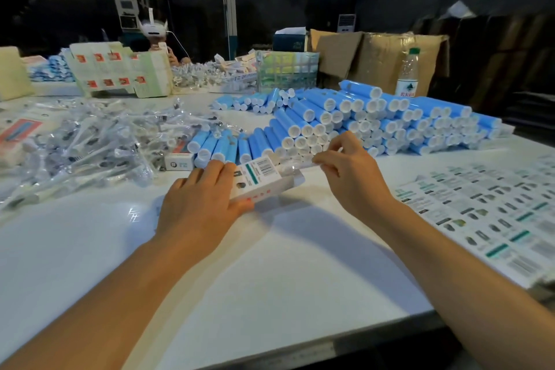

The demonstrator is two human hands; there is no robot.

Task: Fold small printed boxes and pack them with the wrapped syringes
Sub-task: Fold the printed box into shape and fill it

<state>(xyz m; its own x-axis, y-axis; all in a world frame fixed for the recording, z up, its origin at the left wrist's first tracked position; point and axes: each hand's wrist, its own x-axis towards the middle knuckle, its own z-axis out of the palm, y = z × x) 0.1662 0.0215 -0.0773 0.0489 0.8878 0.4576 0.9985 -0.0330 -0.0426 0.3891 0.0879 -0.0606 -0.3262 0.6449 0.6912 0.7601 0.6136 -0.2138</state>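
Observation:
A small white printed box with a barcode, green stripe and red lettering is held just above the white table. My left hand grips its near end. My right hand pinches a clear-wrapped syringe at the box's open far end. A heap of wrapped syringes lies at the left. Flat printed box blanks are spread at the right.
Blue tubes with white caps are stacked behind my hands. One closed box lies beside the syringe heap. A water bottle, cardboard cartons and printed sheets stand at the back, where another person works.

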